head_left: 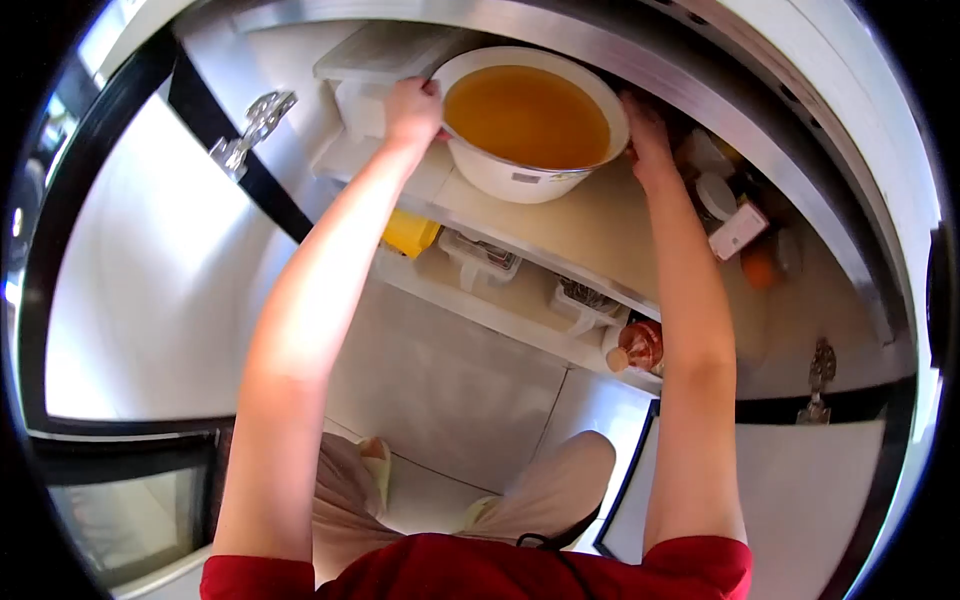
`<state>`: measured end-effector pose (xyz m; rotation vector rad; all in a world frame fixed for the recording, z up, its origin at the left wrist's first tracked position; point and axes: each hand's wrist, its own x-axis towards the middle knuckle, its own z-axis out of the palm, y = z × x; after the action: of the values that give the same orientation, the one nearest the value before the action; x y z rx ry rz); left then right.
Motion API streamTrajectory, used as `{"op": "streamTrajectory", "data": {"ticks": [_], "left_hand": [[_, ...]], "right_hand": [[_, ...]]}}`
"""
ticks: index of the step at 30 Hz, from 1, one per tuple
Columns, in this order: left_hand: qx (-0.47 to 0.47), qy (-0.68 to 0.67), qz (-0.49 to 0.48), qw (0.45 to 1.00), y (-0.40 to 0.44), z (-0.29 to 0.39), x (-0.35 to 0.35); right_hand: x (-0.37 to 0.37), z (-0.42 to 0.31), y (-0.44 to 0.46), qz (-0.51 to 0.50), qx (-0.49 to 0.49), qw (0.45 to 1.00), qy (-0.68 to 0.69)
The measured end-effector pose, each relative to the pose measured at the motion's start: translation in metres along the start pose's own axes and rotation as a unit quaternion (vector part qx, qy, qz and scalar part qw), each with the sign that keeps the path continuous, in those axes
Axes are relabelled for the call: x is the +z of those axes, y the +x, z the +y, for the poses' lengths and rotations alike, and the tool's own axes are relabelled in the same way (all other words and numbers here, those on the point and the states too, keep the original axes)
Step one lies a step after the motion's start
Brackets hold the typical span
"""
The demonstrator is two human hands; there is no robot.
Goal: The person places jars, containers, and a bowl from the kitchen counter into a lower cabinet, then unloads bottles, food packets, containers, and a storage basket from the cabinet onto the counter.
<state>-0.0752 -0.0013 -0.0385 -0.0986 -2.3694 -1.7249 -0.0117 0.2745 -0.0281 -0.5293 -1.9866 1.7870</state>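
Note:
A white enamel-like pot (525,183) with a metal-coloured rim holds orange-brown liquid (525,115). It is level, at the upper shelf (575,225) of an open cabinet; whether its base rests on the shelf I cannot tell. My left hand (412,112) is closed at the pot's left side, with fingers curled at the rim. On the opposite side, my right hand (647,135) grips the pot, its fingertips partly hidden. Any handles are covered by the hands.
Left of the pot stands a translucent lidded box (365,95). A white jar (715,195) and a small pale box (738,232) sit to the right. Below are a yellow item (410,232), a clear bin (480,255) and a reddish bottle (640,346). Cabinet doors (150,270) hang open.

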Motion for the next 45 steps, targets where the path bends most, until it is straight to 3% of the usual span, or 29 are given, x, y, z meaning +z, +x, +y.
{"op": "streamTrajectory", "data": {"ticks": [2,5,9,13,15,18,20,22,23,25,27,29,32,35,42,44,45], "left_hand": [[0.09,0.058,0.031,0.994,0.02,-0.029,0.014],[0.013,0.022,-0.001,1.0,-0.01,0.003,0.005],[0.018,0.043,0.006,0.999,-0.019,0.009,0.003],[0.076,0.101,0.008,0.992,-0.013,-0.003,0.013],[0.05,0.083,0.011,0.995,-0.011,-0.002,0.017],[-0.002,0.047,0.014,0.999,-0.013,-0.001,0.019],[0.007,0.043,0.026,0.999,-0.013,-0.002,0.019],[0.009,0.038,0.023,0.999,-0.015,-0.001,0.019],[0.011,0.033,0.019,0.999,-0.014,0.0,0.018],[-0.003,0.029,0.018,0.999,-0.01,0.001,0.019],[-0.015,0.025,0.016,0.999,-0.009,0.001,0.018],[-0.002,0.032,0.029,0.999,-0.007,0.001,0.015],[0.016,0.046,0.027,0.998,-0.003,0.001,0.017],[0.05,0.067,0.024,0.996,-0.007,-0.002,0.019],[0.059,0.09,0.047,0.993,-0.011,0.005,0.014],[-0.013,0.039,-0.012,0.999,-0.013,0.011,0.008],[0.118,0.112,0.084,0.983,0.0,-0.012,0.023]], "right_hand": [[-0.004,0.029,0.013,0.029,0.023,0.994,0.105],[-0.034,0.087,0.046,-0.013,0.007,0.997,0.076],[-0.026,0.051,0.016,-0.003,0.025,0.997,-0.074],[-0.013,0.039,0.015,-0.008,0.095,0.995,0.039],[-0.012,0.049,0.027,-0.009,0.094,0.996,-0.001],[-0.023,0.061,0.058,0.012,0.027,0.976,-0.214],[-0.035,0.044,0.079,0.033,-0.093,0.913,-0.397],[-0.038,0.017,0.09,0.014,-0.249,0.833,-0.494],[-0.036,0.004,0.093,0.006,-0.33,0.78,-0.531],[-0.027,-0.017,0.102,-0.018,-0.504,0.616,-0.605],[-0.001,-0.043,0.084,-0.048,-0.523,0.556,-0.645],[0.031,-0.066,0.053,-0.078,-0.515,0.533,-0.667],[0.041,-0.068,0.061,-0.145,-0.461,0.587,-0.65],[0.038,-0.061,0.058,-0.141,-0.465,0.647,-0.588],[0.03,-0.057,0.059,-0.015,-0.512,0.666,-0.542],[0.022,-0.053,0.058,0.022,-0.514,0.671,-0.534],[0.016,-0.048,0.054,0.039,-0.511,0.678,-0.527]]}}
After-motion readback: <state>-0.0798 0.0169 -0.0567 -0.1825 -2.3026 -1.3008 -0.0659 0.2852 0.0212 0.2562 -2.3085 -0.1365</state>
